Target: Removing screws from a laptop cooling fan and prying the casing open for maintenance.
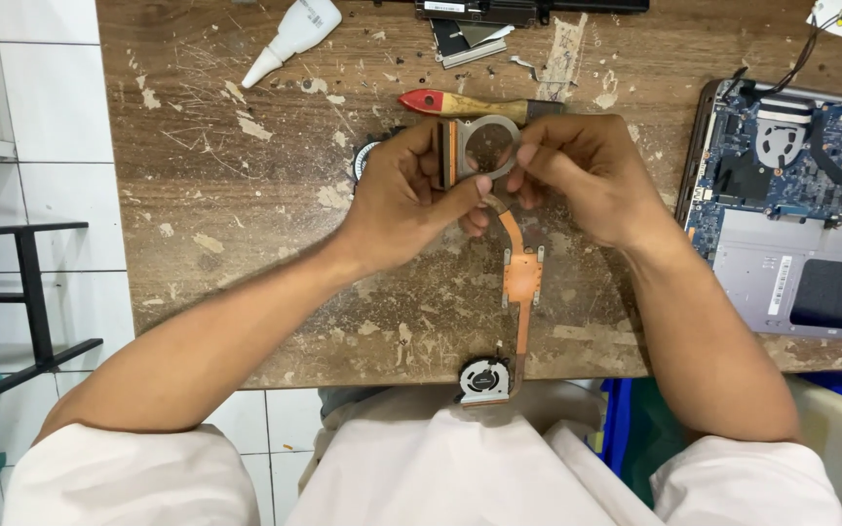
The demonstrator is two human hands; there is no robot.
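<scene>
Both hands hold a laptop cooling assembly (521,276) above the worn wooden table (246,244). It has a copper heat pipe and plate in the middle, a round grey fan housing (486,146) at the far end and a small fan (484,378) at the near end by the table's front edge. My left hand (403,195) grips the far fan housing from the left, thumb across its lower rim. My right hand (582,175) pinches the same housing from the right.
An opened laptop (791,209) with bare circuit board lies at the right. A red-handled brush (465,103) lies beyond the hands, a white glue bottle (294,34) at the far left, dark parts (528,10) at the far edge. A black rack (31,302) stands left.
</scene>
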